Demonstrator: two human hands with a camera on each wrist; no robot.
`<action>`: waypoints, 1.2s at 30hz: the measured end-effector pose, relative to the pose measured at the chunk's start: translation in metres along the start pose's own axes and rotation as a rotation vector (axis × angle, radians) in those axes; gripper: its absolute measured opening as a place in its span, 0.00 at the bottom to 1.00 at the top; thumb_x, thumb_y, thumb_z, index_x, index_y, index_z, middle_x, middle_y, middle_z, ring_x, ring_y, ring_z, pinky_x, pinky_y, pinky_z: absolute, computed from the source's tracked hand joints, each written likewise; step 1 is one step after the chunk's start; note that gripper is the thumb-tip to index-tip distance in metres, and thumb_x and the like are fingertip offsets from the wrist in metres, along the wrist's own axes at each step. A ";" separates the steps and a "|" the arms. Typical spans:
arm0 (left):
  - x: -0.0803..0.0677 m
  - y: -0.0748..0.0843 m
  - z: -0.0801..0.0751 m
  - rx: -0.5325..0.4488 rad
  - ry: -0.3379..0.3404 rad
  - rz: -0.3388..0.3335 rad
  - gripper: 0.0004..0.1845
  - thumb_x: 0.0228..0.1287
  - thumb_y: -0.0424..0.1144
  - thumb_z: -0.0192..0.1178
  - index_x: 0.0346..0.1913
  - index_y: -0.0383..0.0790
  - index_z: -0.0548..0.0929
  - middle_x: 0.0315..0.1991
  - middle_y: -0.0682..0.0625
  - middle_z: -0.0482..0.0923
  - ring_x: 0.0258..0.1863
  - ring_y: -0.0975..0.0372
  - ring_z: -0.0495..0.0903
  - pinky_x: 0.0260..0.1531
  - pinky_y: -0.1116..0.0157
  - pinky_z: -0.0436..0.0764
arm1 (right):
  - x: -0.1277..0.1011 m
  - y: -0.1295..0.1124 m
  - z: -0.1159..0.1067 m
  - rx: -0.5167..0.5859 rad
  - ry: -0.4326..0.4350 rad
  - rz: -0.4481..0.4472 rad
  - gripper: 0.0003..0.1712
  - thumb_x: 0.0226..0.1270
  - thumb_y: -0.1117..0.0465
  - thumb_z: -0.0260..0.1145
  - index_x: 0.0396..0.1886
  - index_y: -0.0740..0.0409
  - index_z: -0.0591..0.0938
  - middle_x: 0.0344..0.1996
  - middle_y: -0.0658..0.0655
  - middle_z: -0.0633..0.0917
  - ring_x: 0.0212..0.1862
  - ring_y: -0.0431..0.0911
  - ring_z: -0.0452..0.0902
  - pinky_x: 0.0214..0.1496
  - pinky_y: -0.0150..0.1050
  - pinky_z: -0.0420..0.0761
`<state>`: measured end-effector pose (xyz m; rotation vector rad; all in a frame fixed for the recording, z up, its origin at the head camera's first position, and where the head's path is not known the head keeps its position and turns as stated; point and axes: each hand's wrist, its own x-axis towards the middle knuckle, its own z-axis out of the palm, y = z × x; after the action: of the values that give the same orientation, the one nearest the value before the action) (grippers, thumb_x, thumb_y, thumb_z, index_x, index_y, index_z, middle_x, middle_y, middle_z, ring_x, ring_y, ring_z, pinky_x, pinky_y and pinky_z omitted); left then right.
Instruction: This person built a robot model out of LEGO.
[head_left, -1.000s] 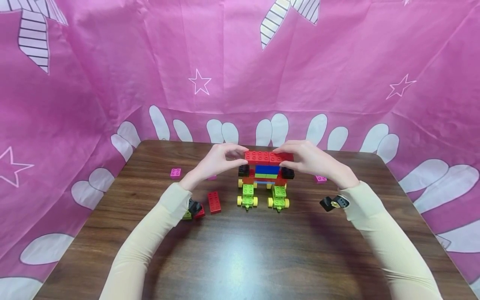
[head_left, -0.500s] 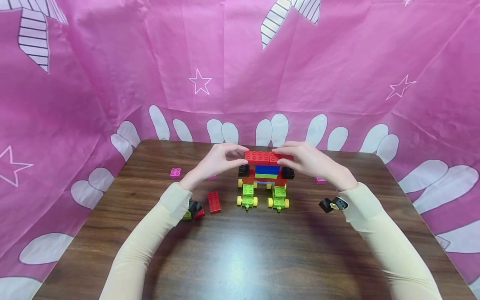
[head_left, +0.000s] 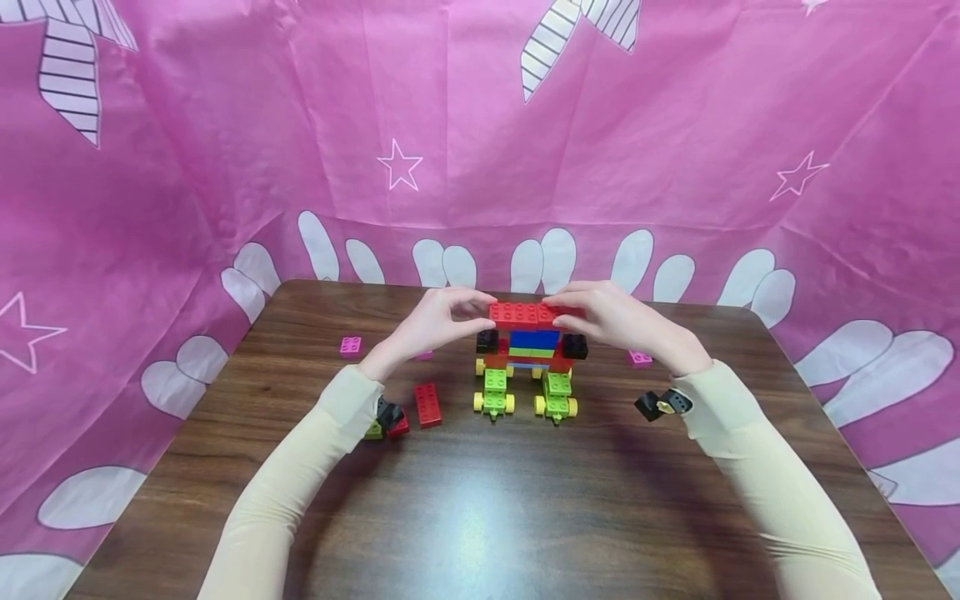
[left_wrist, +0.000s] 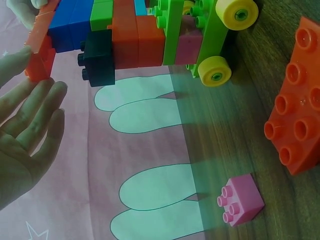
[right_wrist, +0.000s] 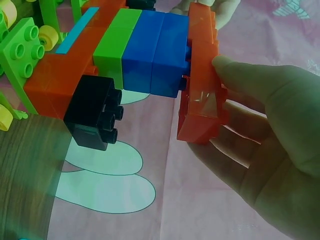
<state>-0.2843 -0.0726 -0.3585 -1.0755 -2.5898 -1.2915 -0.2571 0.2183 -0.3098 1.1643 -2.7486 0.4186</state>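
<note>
Both arms reach far across the table, the left hand and right hand each pinching one end of the red top brick on the wheeled model.

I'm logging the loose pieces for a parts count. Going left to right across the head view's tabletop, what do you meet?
Pink brick → loose red brick → left hand → brick model → right hand → second pink brick.

Bright, even overhead light; soft glare on the near table; wide-angle bending at edges; wrist views' close hands blur.
</note>
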 end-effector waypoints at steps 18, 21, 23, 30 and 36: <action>0.001 -0.002 0.000 -0.004 0.005 -0.002 0.19 0.61 0.43 0.69 0.55 0.43 0.85 0.49 0.48 0.87 0.45 0.59 0.86 0.52 0.52 0.83 | 0.005 0.002 0.003 -0.017 0.048 -0.061 0.19 0.62 0.60 0.72 0.52 0.61 0.85 0.47 0.60 0.89 0.48 0.52 0.86 0.53 0.49 0.85; 0.001 -0.001 0.001 -0.015 0.001 -0.006 0.19 0.62 0.43 0.69 0.55 0.43 0.85 0.49 0.47 0.87 0.46 0.58 0.86 0.52 0.51 0.83 | 0.005 0.002 0.003 -0.026 0.047 -0.061 0.19 0.62 0.60 0.72 0.52 0.62 0.85 0.46 0.61 0.89 0.47 0.52 0.86 0.53 0.48 0.85; 0.001 0.000 0.001 -0.014 -0.002 -0.005 0.19 0.62 0.43 0.69 0.55 0.42 0.85 0.50 0.47 0.87 0.46 0.58 0.86 0.53 0.51 0.83 | 0.005 0.002 0.003 -0.028 0.050 -0.064 0.19 0.62 0.61 0.72 0.52 0.63 0.85 0.46 0.61 0.89 0.47 0.52 0.87 0.53 0.49 0.85; 0.002 0.001 0.001 -0.002 0.005 -0.001 0.19 0.62 0.43 0.69 0.55 0.41 0.85 0.50 0.46 0.86 0.47 0.57 0.86 0.53 0.53 0.83 | 0.004 0.004 0.004 -0.011 0.066 -0.068 0.19 0.61 0.61 0.73 0.52 0.62 0.86 0.46 0.61 0.89 0.46 0.52 0.86 0.51 0.48 0.85; 0.003 0.001 0.000 0.014 -0.002 0.003 0.20 0.62 0.42 0.69 0.56 0.41 0.85 0.49 0.46 0.86 0.47 0.58 0.86 0.51 0.56 0.84 | 0.004 0.003 0.004 -0.029 0.070 -0.078 0.19 0.61 0.61 0.73 0.52 0.62 0.86 0.45 0.61 0.89 0.44 0.51 0.86 0.49 0.47 0.86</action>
<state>-0.2853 -0.0703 -0.3568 -1.0783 -2.5941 -1.2698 -0.2619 0.2163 -0.3128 1.2211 -2.6312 0.4009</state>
